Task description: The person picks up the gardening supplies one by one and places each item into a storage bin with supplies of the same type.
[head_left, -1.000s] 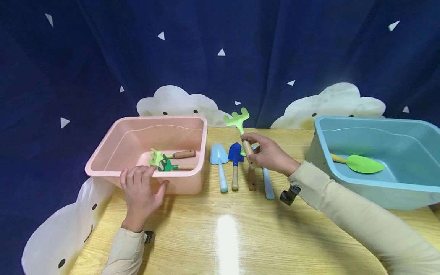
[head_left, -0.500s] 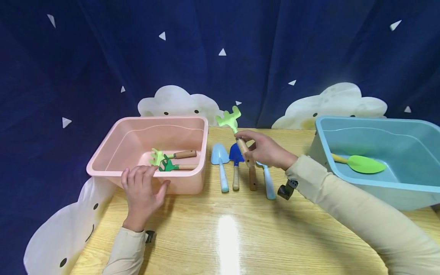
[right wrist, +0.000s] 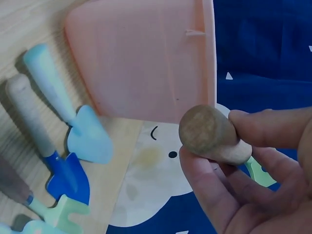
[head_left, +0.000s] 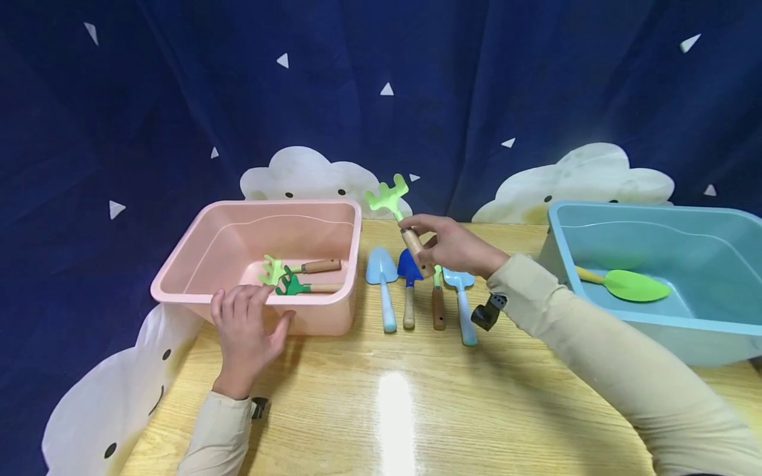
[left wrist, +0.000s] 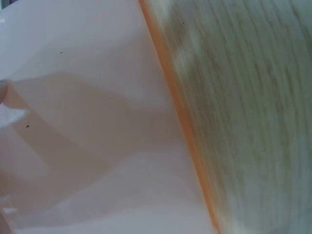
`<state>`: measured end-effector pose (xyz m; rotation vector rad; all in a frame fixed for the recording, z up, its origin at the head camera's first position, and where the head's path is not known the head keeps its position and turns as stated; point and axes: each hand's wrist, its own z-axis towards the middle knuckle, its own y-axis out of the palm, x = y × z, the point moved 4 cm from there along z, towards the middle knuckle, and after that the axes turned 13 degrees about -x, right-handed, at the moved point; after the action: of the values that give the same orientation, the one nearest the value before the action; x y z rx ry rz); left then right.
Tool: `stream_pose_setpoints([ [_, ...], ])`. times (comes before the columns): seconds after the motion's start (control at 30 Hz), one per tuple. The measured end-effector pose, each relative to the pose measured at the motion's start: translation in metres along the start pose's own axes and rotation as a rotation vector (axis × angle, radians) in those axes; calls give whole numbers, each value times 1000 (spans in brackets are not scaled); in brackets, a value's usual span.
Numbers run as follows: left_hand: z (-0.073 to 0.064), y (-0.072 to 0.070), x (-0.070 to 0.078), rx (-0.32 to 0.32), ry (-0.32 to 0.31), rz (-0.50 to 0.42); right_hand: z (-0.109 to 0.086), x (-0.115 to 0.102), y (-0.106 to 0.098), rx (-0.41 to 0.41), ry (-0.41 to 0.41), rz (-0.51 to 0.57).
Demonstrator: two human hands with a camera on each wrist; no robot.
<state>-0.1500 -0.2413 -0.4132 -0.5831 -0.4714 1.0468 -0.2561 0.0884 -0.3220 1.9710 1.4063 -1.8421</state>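
My right hand (head_left: 449,244) pinches the wooden handle of a light green hand rake (head_left: 389,199), tines up, raised above the row of tools. In the right wrist view the end of that wooden handle (right wrist: 200,130) faces the camera between thumb and fingers. My left hand (head_left: 245,330) grips the near rim of the pink bin (head_left: 208,301), fingers over it and thumb against the outer wall. Inside the bin lie a light green hand rake (head_left: 272,270) with a brown handle and a dark green hand rake (head_left: 290,283).
On the table (head_left: 333,403) lie a light blue trowel (head_left: 381,266), a blue shovel (head_left: 409,266), a brown-handled light green rake (head_left: 438,307) and another light blue tool (head_left: 463,304). A blue bin (head_left: 595,317) at right contains a green trowel (head_left: 635,285).
My right hand has moved left with the hand rake, toward the pink bin, and slightly upward. The brown-handled tool and light blue tool beneath are less covered. My left hand has stayed put.
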Motion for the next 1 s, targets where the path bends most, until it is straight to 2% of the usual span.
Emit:
stream_pose_setpoints([
  [0.27,2,1,-1,2,-5,-9,11,-15,5,29,-59,19],
  [0.5,0,2,1,33,-14,-32,24,-28,11,25,-93,24],
  [0.77,0,2,1,46,-5,-35,41,-49,21,-25,-94,-20],
  [1.0,0,3,0,37,-11,-34,52,-71,32,-54,-128,-70],
])
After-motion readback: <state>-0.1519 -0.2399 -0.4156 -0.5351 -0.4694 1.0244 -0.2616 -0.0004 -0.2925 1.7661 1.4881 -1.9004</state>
